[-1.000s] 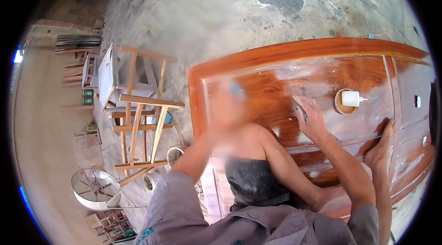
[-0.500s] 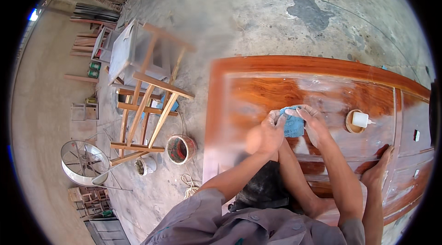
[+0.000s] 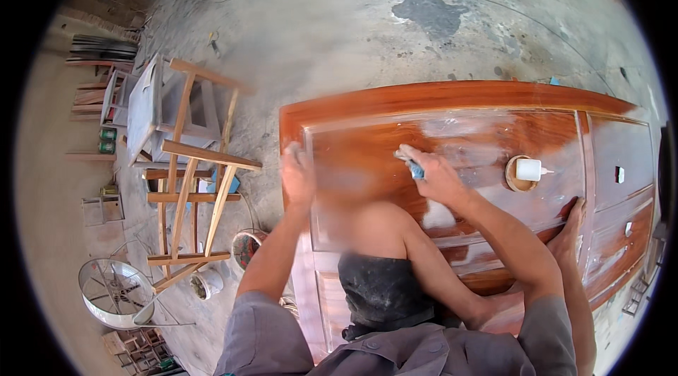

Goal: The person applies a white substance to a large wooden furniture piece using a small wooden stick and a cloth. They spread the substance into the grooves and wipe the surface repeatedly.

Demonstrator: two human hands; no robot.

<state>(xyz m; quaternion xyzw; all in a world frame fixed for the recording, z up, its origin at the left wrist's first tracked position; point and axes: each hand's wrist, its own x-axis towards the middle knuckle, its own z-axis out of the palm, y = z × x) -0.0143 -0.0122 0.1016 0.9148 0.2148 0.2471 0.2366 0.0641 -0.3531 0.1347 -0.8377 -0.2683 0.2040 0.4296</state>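
"Stained grey concrete floor (image 3: 332,30) fills the top of my feed, and a large reddish-brown wooden panel (image 3: 452,97) with raised framing and whitish patches stretches in front of it. What do you get on the hands?"

"Apart from each other. I see the right hand (image 3: 443,179) curled around a small blue flexible sheet (image 3: 417,170), low over the panel's recessed field. The left hand (image 3: 298,172) is smeared by blur at the panel's left border; I can't tell whether it touches the wood or grips anything."

"So which one is nearer the blue sheet?"

"The right, plainly: the sheet sits within its fingers, on the side facing the left hand. From the left hand, I'd have to look well across to the right to reach it, at almost the same height in my view."

"And its long axis?"

"Too much is covered by the fingers for me to say. The panel's own long axis is clear enough: it runs left to right, across both hands."

"Anything further out?"

"A bent bare knee (image 3: 385,224) comes up between the forearms. To the right of the right hand I have a white plastic bottle (image 3: 528,169) lying on a round tan bowl (image 3: 510,177), nozzle pointing right. Off to the left, beyond the panel, stand pale wooden frames (image 3: 212,153)."
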